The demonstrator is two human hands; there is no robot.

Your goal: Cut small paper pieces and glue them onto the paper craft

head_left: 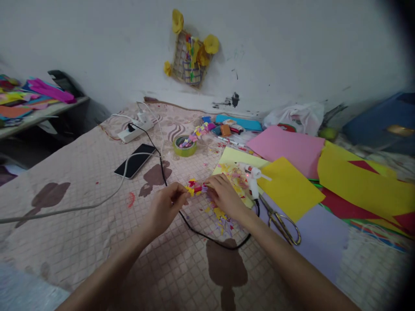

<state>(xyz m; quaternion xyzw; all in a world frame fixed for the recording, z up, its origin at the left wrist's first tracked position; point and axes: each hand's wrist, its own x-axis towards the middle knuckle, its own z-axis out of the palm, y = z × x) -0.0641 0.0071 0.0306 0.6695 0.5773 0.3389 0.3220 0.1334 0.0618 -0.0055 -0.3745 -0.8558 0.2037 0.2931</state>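
From here I can see a small craft piece (197, 189) held up between two bare hands, over the patterned cloth (181, 268). It is short and slim, with a red stretch in the middle, and little cut-out shapes crowd along it: bright yellow at one end, a touch of red on top, lilac at the other. It lies nearly level across the view.

Plenty escapes me. Both ends run in under the fingertips, so I can't tell its full length, and the tiny shapes blur together too much to count. The right thumb is mostly hidden behind its own hand, and both forearms run out of sight at the bottom.

The left hand (169, 203) has thumb and forefinger pinched narrow on the yellow end. The right hand (223, 194) arches over from the other side, its fingers bent close together and holding the lilac end; how firmly, I can't tell. The red middle sits bare in the gap between the two sets of fingertips.

Just below the right hand there's a scatter of paper scraps (220, 216), yellow and lilac mostly. A white glue gun (253, 175) lies beside that hand, with gold-handled scissors (282, 224) close to the right forearm.
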